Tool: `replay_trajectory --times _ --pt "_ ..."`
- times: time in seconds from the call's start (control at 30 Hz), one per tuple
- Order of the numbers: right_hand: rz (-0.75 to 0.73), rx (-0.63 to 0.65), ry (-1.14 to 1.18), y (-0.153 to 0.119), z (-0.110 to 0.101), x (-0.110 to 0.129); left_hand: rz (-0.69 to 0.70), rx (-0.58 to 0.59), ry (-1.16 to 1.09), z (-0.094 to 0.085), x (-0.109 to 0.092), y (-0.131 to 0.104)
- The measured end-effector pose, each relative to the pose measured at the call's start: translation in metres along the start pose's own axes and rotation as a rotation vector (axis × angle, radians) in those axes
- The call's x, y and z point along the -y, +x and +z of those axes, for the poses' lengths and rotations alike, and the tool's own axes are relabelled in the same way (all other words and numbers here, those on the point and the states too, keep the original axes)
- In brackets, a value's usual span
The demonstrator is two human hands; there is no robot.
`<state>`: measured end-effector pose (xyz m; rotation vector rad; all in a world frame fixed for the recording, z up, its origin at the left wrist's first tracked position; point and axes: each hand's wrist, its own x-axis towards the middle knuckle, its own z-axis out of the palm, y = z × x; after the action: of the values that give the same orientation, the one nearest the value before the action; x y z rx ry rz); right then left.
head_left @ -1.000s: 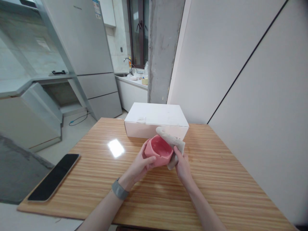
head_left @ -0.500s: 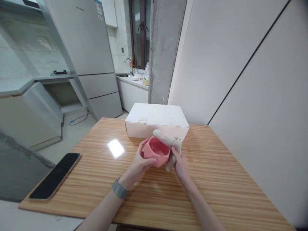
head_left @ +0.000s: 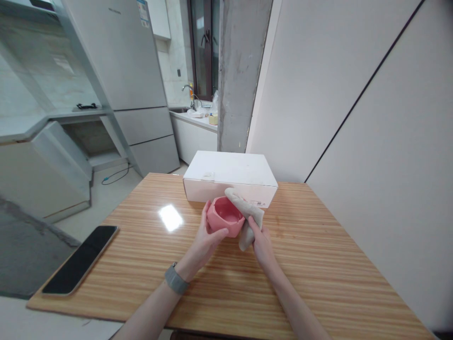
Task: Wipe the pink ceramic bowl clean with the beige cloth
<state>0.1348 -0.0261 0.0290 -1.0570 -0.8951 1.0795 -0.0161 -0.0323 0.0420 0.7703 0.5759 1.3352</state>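
Observation:
A pink faceted bowl (head_left: 226, 222), perhaps an ashtray with notches in its rim, is tilted toward me above the table. My left hand (head_left: 207, 241) grips it from the left, thumb along the near side and fingers around the far left. My right hand (head_left: 261, 238) is closed on a folded light-grey cloth (head_left: 247, 208), with the thumb pressed on top. The cloth lies against the bowl's right rim and side, and its upper end reaches past the far rim. Some of my right fingers are hidden behind the cloth.
Just behind the bowl a white cardboard box (head_left: 230, 170) rests on the wood-grain table (head_left: 318, 264). A dark-screened phone or tablet (head_left: 81, 259) lies at the table's left edge. A white wall panel (head_left: 354, 94) rises along the right side.
The bowl has moved slightly left and up in my left hand. My right hand and the cloth have shifted a little left with it.

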Motion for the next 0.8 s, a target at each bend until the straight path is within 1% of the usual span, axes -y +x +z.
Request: replay_trajectory --times 0.07,0.13,0.33,0.43,0.53,0.73,0.8 --pt "-0.001 -0.031 -0.007 0.001 -0.003 0.002 -0.04 0.078 -0.074 0.002 -0.001 -0.002" --pt "-0.003 -0.045 0.001 0.002 -0.005 0.003 -0.065 0.106 -0.072 0.002 -0.002 -0.003" --pt "0.014 -0.042 0.001 0.003 -0.009 0.0 -0.04 0.074 0.015 -0.001 -0.001 -0.001" --pt "0.017 -0.034 0.02 0.003 -0.008 0.001 -0.041 0.029 0.056 -0.002 -0.001 0.002" --pt "0.015 -0.01 0.024 0.002 -0.006 0.002 -0.022 -0.043 0.111 -0.002 0.0 0.004" --pt "-0.01 0.059 0.031 -0.005 0.003 0.001 0.135 -0.17 0.17 -0.003 0.003 0.004" --pt "-0.018 0.077 0.021 -0.006 0.006 0.0 0.162 -0.192 0.176 -0.002 0.004 0.004"
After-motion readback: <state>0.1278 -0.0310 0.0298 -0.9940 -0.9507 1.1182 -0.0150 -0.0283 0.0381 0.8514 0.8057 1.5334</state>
